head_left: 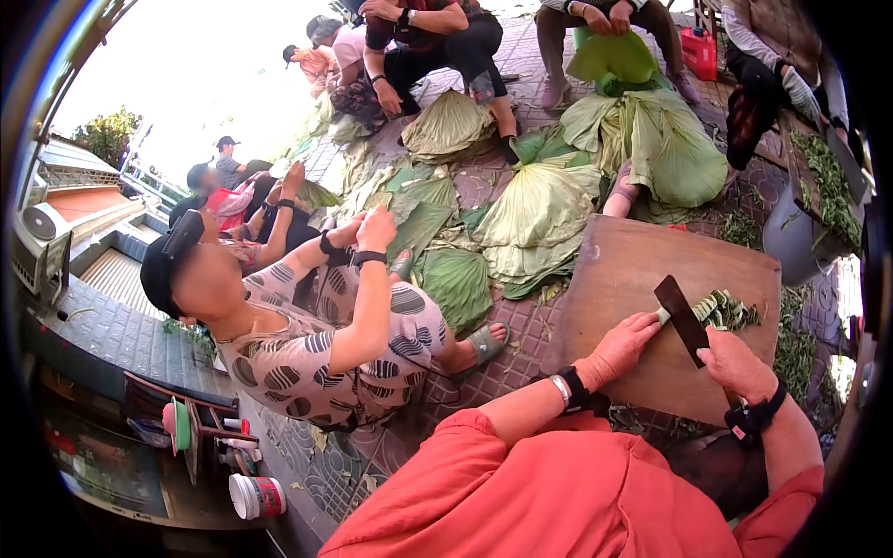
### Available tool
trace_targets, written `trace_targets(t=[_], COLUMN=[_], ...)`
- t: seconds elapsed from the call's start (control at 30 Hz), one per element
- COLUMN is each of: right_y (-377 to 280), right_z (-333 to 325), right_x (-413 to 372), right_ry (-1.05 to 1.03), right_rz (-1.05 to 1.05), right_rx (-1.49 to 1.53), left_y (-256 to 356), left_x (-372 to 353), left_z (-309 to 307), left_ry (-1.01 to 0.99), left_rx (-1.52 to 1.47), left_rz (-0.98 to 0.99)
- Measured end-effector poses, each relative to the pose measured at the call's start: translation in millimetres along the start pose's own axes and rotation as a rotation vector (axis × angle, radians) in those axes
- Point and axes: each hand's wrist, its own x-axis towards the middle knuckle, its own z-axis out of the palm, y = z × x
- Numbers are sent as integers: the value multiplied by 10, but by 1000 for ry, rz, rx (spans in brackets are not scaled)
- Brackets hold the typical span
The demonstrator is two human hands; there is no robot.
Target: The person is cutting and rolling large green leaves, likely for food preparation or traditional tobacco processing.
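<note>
My right hand (737,361) is closed around the handle of a dark cleaver (683,321), whose blade stands across the wooden board (609,270). Left of the blade, my left hand (621,350) presses its fingers on the pale end of what looks like a rolled leaf (662,315); most of the roll is hidden by the fingers and the blade. To the right of the cleaver lie cut green-and-white leaf strips (728,310) on the board.
Large green leaves (539,219) lie heaped on the paved floor beyond the board. A seated person in a patterned shirt (307,344) works at my left; several others sit farther back. At right, a grey bucket (795,237) stands below another board with shredded leaf (826,181).
</note>
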Motion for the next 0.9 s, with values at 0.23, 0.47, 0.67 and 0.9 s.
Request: trace_targets(t=[0.23,0.47,0.67,0.9], right_y=[40,6,36,-9], right_z=[16,40,96,83], right_x=[-17,-45,-51,-52], right_ry=[34,58,65,64], right_rz=[35,13,22,35], right_rx=[-8,-50,-54,-89], left_y=[30,68,57,60], left_x=[-6,-11,-7,-13], left_z=[-28,-43,-42,-49], left_ry=[35,21,19,33], left_rx=[4,8,-11,-1], left_rz=[29,-4,18,22])
